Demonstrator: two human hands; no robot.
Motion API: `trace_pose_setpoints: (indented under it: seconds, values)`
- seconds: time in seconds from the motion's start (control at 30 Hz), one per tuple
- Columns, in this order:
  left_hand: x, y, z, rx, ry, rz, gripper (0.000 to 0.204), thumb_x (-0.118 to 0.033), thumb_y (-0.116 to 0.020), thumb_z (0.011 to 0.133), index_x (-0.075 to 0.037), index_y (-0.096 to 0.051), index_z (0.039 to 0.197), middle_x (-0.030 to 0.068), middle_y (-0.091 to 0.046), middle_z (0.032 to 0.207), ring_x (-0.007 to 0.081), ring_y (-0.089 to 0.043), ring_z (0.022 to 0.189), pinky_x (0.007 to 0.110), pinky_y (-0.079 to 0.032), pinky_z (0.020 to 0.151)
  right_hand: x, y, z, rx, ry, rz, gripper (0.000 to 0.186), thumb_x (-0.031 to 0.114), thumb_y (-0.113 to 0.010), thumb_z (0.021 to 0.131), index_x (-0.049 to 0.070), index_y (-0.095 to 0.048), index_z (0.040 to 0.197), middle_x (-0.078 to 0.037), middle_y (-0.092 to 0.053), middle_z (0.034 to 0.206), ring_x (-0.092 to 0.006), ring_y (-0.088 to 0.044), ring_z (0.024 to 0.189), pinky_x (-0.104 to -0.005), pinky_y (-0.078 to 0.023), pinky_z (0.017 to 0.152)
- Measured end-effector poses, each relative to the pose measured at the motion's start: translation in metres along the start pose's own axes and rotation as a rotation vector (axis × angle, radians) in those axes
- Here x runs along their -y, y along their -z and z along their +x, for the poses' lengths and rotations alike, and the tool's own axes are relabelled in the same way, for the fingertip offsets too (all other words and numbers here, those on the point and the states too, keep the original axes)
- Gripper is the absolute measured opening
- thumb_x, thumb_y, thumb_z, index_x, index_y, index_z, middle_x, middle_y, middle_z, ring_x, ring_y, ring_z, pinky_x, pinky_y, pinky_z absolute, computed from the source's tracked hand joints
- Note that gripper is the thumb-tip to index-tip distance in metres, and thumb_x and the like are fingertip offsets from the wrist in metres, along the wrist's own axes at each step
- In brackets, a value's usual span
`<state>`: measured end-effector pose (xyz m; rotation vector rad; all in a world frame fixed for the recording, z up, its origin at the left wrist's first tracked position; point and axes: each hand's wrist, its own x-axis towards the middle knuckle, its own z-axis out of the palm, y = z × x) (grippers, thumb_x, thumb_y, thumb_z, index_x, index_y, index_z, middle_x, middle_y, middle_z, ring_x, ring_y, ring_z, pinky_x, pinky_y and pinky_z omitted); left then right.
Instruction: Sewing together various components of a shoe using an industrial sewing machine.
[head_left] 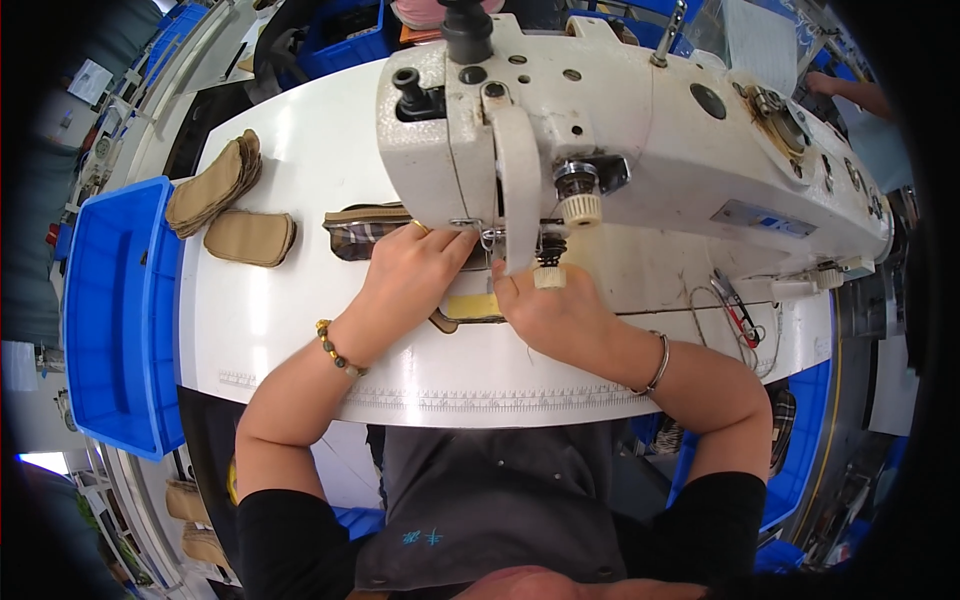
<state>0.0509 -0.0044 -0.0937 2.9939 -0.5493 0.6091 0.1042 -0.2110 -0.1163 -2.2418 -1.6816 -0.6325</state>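
Note:
A white sewing machine (625,120) stands over the white table, its needle area partly hidden by its own head and my hands. A plaid fabric piece with a tan edge strip (352,238) lies under the machine's head. My left hand (420,268) is closed on this piece, fingertips close to the presser foot. Just right of the needle, my right hand (555,312) has thumb and forefinger pinched at the near edge of the same work. A yellowish strip (472,306) and a small tan end show between my hands.
Tan oval fabric pieces (250,238) and a taller stack of them (215,188) lie at the left. A blue bin (120,310) adjoins the table's left edge. Thread snips (735,312) with loose thread lie right. A ruler scale (440,402) runs along the front edge.

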Motion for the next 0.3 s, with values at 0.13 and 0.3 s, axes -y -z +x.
trace_pose_setpoints:
  seconds: [0.13,0.3]
  values:
    - [0.008,-0.003,-0.003,-0.108,-0.05,0.03,0.029,-0.011,-0.065,0.073,-0.007,-0.072,0.101,0.0013,-0.072,0.097,0.0172,-0.066,0.088,0.027,-0.055,0.069,-0.002,0.0,0.002,0.072,-0.001,-0.032,0.035,0.009,-0.064,0.072,-0.005,-0.071,0.103,-0.006,-0.056,0.052,-0.0218,-0.059,0.046,-0.0369,-0.046,0.042]
    - [0.013,0.017,-0.026,-0.307,-0.055,0.051,0.035,-0.007,-0.068,0.069,-0.01,-0.074,0.103,0.0007,-0.073,0.106,0.0164,-0.067,0.092,0.026,-0.056,0.073,-0.006,0.021,-0.001,0.297,-0.161,0.143,0.021,0.017,-0.064,0.084,0.012,-0.073,0.103,-0.004,-0.07,0.075,-0.0256,-0.065,0.055,-0.0386,-0.048,0.048]
